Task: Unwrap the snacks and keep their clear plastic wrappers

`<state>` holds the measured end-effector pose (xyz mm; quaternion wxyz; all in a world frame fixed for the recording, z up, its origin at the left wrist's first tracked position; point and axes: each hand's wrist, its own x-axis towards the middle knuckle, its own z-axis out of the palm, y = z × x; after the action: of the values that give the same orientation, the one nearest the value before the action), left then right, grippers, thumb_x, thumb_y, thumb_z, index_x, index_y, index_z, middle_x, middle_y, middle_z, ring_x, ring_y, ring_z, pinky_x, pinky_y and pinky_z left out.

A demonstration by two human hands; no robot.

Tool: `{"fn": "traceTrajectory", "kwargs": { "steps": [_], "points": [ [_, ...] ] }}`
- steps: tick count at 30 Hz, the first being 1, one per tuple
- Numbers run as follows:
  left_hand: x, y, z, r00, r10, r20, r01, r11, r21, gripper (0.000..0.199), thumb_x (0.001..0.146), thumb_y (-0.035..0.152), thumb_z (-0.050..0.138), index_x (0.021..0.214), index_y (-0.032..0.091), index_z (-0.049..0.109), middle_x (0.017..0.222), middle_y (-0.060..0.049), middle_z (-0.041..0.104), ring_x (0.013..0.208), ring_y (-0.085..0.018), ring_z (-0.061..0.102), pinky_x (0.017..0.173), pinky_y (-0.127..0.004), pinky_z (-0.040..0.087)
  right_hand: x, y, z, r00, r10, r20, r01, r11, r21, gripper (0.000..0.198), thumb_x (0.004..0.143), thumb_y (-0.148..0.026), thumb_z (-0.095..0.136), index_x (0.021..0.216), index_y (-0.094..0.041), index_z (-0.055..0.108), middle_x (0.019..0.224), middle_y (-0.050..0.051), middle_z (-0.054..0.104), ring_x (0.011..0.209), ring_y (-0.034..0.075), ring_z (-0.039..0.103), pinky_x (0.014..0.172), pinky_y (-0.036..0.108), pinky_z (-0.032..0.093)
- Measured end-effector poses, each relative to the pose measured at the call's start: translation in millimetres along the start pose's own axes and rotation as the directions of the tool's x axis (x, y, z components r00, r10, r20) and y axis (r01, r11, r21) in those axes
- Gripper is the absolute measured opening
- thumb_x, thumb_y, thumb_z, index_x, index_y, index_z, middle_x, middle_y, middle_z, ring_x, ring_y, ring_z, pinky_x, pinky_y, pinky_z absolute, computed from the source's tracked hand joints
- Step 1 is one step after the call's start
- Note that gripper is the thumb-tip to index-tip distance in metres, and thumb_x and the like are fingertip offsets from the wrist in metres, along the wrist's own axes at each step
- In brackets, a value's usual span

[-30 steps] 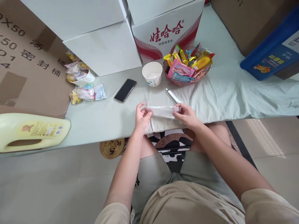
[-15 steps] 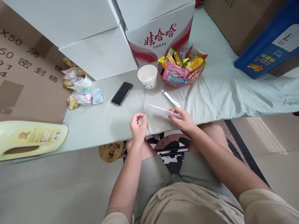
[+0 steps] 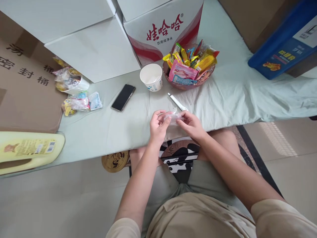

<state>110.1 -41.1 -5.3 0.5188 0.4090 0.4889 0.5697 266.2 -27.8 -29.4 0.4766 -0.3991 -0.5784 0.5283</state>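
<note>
Between my hands, over the front edge of the cloth-covered table, is a crumpled piece of clear plastic wrap. My left hand is closed on its left side, thumb against fingers. The right end is pinched in my right hand. Just beyond my right fingers lies a slim white pen-like tool. A white paper cup stands upright farther back, beside a pink translucent bowl heaped with wrapped snacks.
A phone lies left of the cup. Wrapped snacks and a filled white cup sit near a cardboard box. White cartons line the back. A yellow jug is at left, a blue container at right.
My left hand has moved right and taken hold of the plastic, which was stretched out from my right hand and is now bunched between both. The view has shifted slightly.
</note>
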Motion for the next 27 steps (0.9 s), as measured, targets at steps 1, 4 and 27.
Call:
{"fn": "traceTrajectory", "kwargs": {
  "steps": [1, 4, 27],
  "points": [
    [-0.2, 2.5, -1.4, 0.999, -0.041, -0.008, 0.04, 0.997, -0.059, 0.053, 0.071, 0.053, 0.085, 0.102, 0.024, 0.054, 0.094, -0.004, 0.075, 0.088, -0.017, 0.07, 0.084, -0.031, 0.054, 0.2, 1.8, 1.3, 0.999, 0.0, -0.04, 0.0, 1.0, 0.017, 0.026, 0.087, -0.044, 0.067, 0.095, -0.022, 0.056, 0.095, 0.004, 0.058, 0.084, 0.016, 0.054, 0.069, 0.028, 0.044],
    [-2.7, 7.9, -2.5, 0.986, -0.156, 0.057, 0.164, 0.967, -0.194, 0.062, 0.063, 0.051, 0.091, 0.106, 0.025, 0.053, 0.098, -0.003, 0.073, 0.088, -0.017, 0.069, 0.084, -0.031, 0.055, 1.6, 4.6, 4.2, 0.998, 0.023, -0.055, -0.018, 0.996, 0.088, 0.038, 0.081, -0.041, 0.074, 0.109, -0.023, 0.056, 0.11, 0.007, 0.057, 0.097, 0.018, 0.056, 0.075, 0.029, 0.048],
    [222.7, 110.7, 20.1, 0.988, -0.04, 0.15, -0.154, -0.189, 0.97, 0.009, 0.085, 0.01, 0.063, 0.086, 0.001, 0.061, 0.096, -0.006, 0.061, 0.125, -0.038, 0.06, 0.106, -0.06, 0.04, 2.2, -13.6, 1.1, 1.0, -0.006, 0.0, 0.006, 0.997, -0.076, 0.01, 0.091, -0.031, 0.053, 0.092, -0.022, 0.056, 0.079, 0.002, 0.059, 0.071, 0.015, 0.053, 0.067, 0.03, 0.042]
  ]
}}
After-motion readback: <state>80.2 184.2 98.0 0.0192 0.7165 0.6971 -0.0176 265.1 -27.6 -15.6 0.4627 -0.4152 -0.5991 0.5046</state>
